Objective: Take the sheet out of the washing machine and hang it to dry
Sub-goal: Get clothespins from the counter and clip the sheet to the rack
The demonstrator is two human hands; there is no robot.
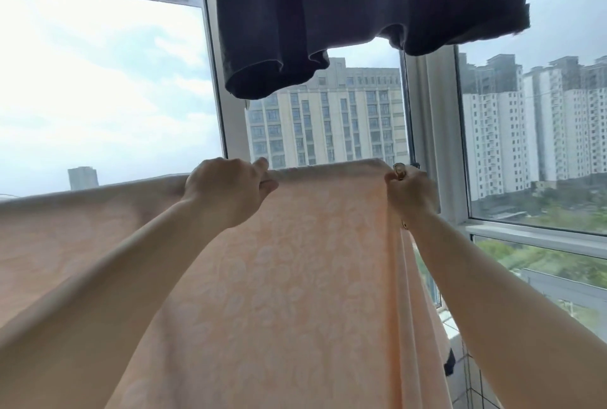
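A pale peach sheet [295, 277] with a faint floral pattern hangs draped over a horizontal line in front of the window, its top fold running across the view. My left hand [226, 188] grips the top fold near the middle, fingers curled over the cloth. My right hand [410, 192] pinches the sheet's right edge at the top, a ring showing on one finger. The sheet falls down past both forearms. The line or rod under the fold is hidden by the cloth.
A dark grey garment [361, 8] hangs overhead, its hem just above my hands. Behind the sheet stand white window frames [216, 80] and glass, with tall apartment blocks [328, 119] outside. A tiled ledge [466, 375] lies low at the right.
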